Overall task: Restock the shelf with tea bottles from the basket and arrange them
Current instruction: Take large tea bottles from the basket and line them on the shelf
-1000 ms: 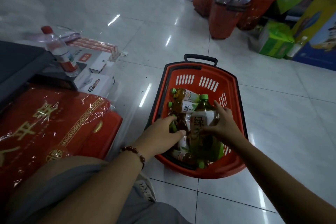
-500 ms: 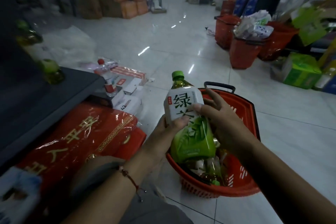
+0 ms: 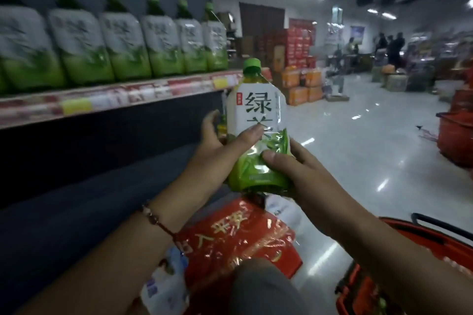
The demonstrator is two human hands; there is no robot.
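At centre view, I have both hands on one tea bottle (image 3: 258,120), upright: left hand (image 3: 220,151) wrapped around its side, right hand (image 3: 289,169) gripping its base. Shelf (image 3: 107,100) with a bottle row (image 3: 122,41) at ten o'clock; basket (image 3: 363,286) at five.

One head-worn wide-angle view looks forward along the aisle and slightly down, close over both forearms; beyond the fingertips (image 3: 252,133) the shelf (image 3: 107,100) appears blurred, perhaps from head motion.
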